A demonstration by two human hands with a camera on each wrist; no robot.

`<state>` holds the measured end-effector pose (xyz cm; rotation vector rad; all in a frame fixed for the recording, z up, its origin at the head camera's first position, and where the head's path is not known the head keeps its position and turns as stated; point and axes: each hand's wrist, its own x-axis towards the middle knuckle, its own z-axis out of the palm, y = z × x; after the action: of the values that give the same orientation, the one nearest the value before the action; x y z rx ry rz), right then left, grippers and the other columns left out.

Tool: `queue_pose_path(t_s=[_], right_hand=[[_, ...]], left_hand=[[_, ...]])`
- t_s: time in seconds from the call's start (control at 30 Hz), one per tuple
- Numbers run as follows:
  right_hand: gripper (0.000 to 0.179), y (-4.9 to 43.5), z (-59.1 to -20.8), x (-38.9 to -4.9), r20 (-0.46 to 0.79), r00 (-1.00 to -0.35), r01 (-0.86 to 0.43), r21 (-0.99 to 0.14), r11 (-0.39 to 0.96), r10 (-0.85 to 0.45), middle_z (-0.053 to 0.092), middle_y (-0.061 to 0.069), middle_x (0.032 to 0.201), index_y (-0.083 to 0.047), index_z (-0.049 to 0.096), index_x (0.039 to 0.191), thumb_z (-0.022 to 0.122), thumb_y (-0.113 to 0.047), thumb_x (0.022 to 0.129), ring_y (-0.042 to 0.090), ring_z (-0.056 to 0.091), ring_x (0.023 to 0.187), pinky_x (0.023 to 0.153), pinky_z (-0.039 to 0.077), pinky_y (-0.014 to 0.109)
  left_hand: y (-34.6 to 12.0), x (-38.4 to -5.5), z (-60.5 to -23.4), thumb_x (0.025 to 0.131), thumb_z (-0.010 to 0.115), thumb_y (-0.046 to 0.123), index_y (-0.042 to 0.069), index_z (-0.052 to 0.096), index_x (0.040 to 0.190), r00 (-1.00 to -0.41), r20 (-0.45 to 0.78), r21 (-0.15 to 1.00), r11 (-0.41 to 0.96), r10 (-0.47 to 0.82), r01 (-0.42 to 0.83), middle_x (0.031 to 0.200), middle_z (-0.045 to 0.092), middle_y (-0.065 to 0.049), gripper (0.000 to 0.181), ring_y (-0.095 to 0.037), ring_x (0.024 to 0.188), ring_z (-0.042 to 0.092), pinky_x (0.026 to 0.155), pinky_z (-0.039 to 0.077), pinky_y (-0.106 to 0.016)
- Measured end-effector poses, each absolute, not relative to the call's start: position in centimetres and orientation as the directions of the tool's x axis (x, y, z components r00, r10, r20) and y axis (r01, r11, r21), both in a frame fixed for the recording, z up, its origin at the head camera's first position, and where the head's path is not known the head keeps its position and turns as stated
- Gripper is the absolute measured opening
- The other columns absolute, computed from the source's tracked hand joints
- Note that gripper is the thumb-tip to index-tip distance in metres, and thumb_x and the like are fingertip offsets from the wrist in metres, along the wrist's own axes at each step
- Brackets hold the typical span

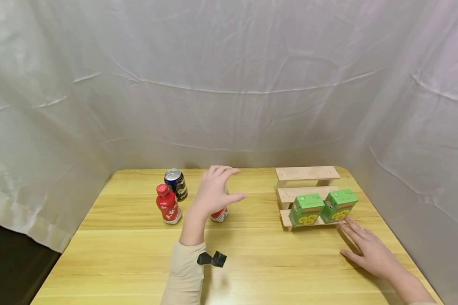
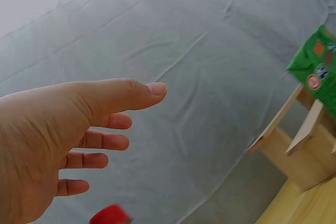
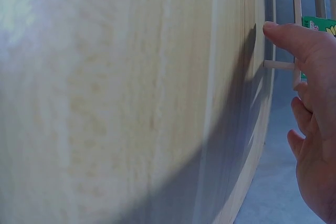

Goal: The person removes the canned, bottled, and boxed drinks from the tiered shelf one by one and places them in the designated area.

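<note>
Partly hidden by the empty, spread left hand (image 1: 213, 192), the red-and-white plastic bottle (image 1: 219, 215) on the wooden desk (image 1: 129, 262) is probably smooth and a bit squishy, so hold its middle gently; the right hand (image 1: 371, 252) is spread and empty too.

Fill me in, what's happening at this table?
A person's left grip holds nothing and hovers by a partly hidden red bottle. The right grip is beside the lowest step of a wooden rack, where two green cartons stand; contact is unclear. Another red bottle and a dark can stand on the table's left side.
</note>
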<state>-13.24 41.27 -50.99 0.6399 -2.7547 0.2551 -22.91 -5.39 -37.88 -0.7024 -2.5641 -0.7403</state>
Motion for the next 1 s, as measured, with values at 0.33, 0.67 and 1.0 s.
queue_pose_path(t_s=[0.33, 0.67, 1.0], right_hand=[[0.08, 41.2, -50.9, -13.3, 0.338, -0.849, -0.461, -0.096, 0.882, -0.407, 0.032, 0.018, 0.157, -0.012, 0.04, 0.149, 0.077, -0.032, 0.08, -0.016, -0.006, 0.138, 0.112, -0.013, 0.01], [0.082, 41.2, -50.9, -13.3, 0.337, -0.849, -0.46, -0.093, 0.883, -0.407, 0.033, 0.019, 0.156, -0.012, 0.039, 0.149, 0.077, -0.032, 0.08, -0.015, -0.006, 0.139, 0.112, -0.013, 0.01], [0.082, 41.1, -50.6, -13.3, 0.348, -0.845, -0.463, -0.094, 0.882, -0.406, 0.035, 0.019, 0.155, -0.013, 0.04, 0.149, 0.078, -0.032, 0.078, -0.014, -0.004, 0.14, 0.112, -0.012, 0.01]], left_hand=[[-1.4, -22.7, -37.7, 0.075, 0.071, 0.063, 0.025, 0.058, 0.132, -0.709, 0.447, 0.193, 0.714, 0.546, 0.673, 0.13, 0.059, 0.005, 0.07, -0.017, 0.124, 0.046, 0.101, 0.038, -0.042], [2.4, -22.8, -38.3, 0.078, 0.057, 0.076, 0.029, 0.057, 0.131, -0.663, 0.398, -0.017, 0.727, 0.634, 0.686, 0.126, 0.059, 0.011, 0.07, -0.013, 0.122, 0.047, 0.1, 0.038, -0.036], [6.0, -22.8, -39.1, 0.081, 0.044, 0.082, 0.03, 0.058, 0.127, -0.658, 0.351, -0.108, 0.726, 0.667, 0.679, 0.123, 0.059, 0.012, 0.071, -0.012, 0.118, 0.047, 0.094, 0.037, -0.033]])
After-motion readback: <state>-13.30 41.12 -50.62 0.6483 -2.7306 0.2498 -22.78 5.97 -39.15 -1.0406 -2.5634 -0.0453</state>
